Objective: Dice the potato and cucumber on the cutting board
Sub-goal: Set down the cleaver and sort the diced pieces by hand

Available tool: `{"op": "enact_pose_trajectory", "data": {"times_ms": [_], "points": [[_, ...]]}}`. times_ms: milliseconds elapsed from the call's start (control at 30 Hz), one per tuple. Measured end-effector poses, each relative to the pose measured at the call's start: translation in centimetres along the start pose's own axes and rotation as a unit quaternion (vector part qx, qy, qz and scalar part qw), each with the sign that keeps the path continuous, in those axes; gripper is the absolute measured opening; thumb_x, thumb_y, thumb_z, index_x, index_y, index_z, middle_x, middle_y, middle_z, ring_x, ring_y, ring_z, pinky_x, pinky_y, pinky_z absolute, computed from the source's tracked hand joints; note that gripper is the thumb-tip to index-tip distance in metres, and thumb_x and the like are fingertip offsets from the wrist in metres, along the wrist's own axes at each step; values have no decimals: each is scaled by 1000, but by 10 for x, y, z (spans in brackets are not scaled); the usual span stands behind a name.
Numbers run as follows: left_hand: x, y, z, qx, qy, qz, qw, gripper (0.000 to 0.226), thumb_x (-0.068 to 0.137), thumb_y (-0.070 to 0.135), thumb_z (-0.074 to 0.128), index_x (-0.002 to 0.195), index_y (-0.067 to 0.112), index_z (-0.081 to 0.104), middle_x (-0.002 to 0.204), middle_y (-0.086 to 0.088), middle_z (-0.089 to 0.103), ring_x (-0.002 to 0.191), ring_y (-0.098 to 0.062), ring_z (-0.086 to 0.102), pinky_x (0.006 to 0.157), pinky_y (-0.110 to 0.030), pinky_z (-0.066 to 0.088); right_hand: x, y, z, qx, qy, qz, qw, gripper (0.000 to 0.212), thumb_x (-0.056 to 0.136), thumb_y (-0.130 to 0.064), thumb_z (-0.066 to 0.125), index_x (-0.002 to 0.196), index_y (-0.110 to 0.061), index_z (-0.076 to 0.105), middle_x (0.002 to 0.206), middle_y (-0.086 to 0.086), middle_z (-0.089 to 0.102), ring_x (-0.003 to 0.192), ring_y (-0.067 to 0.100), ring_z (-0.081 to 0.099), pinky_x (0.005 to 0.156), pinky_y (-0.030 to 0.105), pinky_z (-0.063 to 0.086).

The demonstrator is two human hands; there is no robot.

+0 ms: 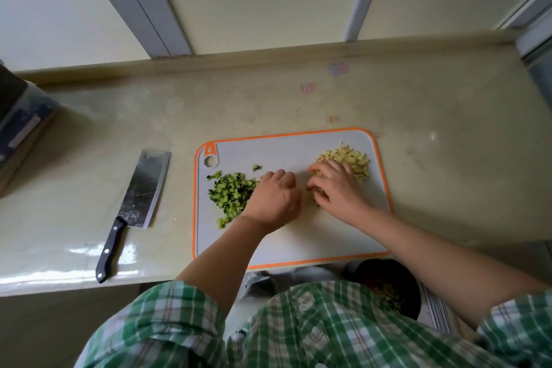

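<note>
One cutting board [298, 236], two piles. Cucumber dice [233, 194] just left of left hand [276, 197]; fingers curled under, grip unclear. Potato dice [351, 160] under right hand [337, 191], fingers spread. One cleaver [140, 191] well left.

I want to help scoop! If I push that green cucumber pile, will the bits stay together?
Probably not: the diced cucumber is many loose small cubes, and stray bits already lie apart on the cutting board. Being fresh-cut, pieces may stick to you. They likely weigh little.
</note>
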State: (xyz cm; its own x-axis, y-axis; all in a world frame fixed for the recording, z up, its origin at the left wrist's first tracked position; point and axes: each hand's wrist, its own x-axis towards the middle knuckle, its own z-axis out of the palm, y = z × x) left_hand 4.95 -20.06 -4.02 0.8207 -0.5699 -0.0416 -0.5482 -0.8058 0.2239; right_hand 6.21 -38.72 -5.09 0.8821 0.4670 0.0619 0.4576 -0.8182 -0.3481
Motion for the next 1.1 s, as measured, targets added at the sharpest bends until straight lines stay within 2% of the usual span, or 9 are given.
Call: {"op": "enact_pose_trajectory", "data": {"times_ms": [200,367,467,633,700,800,900,1000,1100], "points": [[-16,-6,4,52,-22,19,998,10,71,27,60,69,18,62,69,-2,55,66,-26,53,64,-32,41,-4,-1,2,-4,-5,-2,1000,14,70,-16,76,78,-23,67,111,2,62,106,25,54,85,33,25],[-28,-20,-11,104,-23,-51,993,14,57,20,72,63,16,61,66,-4,53,67,-27,51,60,-33,39,-1,-4,2,-7,2,-7,1000,16,70,-13,75,81,-23,69,111,3,62,108,24,53,85,33,25],[-34,-21,-12,100,-14,-104,989,19,55,13,73,70,14,62,74,-6,55,72,-28,51,64,-35,42,-4,-6,5,-15,3,-7,1000,18,68,-11,76,80,-23,68,111,2,63,108,26,56,85,33,26],[-30,-4,-3,-16,-39,21,999,33,69,35,72,96,17,63,97,-5,57,89,-25,53,76,-35,46,-8,-10,6,-15,8,10,1000,26,68,-9,74,92,-18,70,119,6,63,111,31,56,90,39,35],[-26,5,1,6,-56,41,998,19,76,28,61,89,15,65,92,-8,59,83,-28,55,70,-36,48,-9,-12,7,-17,0,5,1000,30,69,-10,73,97,-18,71,124,5,62,114,29,56,92,39,35],[-24,6,6,38,-39,37,998,25,75,23,42,73,13,65,72,-7,58,66,-28,57,58,-31,45,-10,-11,9,-22,-8,-5,1000,32,66,-11,74,97,-19,72,120,3,65,112,28,58,91,35,27],[-24,4,2,73,-21,30,997,7,66,17,59,67,12,64,65,-6,57,62,-27,56,56,-29,42,-10,-11,10,-17,-3,3,1000,29,64,-10,77,92,-18,73,112,4,67,109,29,60,88,34,26],[-26,-2,-1,112,-49,-19,992,17,53,17,76,62,14,63,66,-5,58,66,-26,55,58,-29,40,-10,-12,8,-11,11,3,1000,25,65,-9,76,88,-19,72,110,4,67,107,29,59,88,34,27],[-35,-14,-5,121,-24,-87,989,18,55,18,78,64,16,63,71,-7,56,70,-28,53,61,-32,40,-11,-10,7,-5,12,6,1000,24,67,-7,74,87,-19,72,111,4,66,110,29,58,89,35,28]]}}
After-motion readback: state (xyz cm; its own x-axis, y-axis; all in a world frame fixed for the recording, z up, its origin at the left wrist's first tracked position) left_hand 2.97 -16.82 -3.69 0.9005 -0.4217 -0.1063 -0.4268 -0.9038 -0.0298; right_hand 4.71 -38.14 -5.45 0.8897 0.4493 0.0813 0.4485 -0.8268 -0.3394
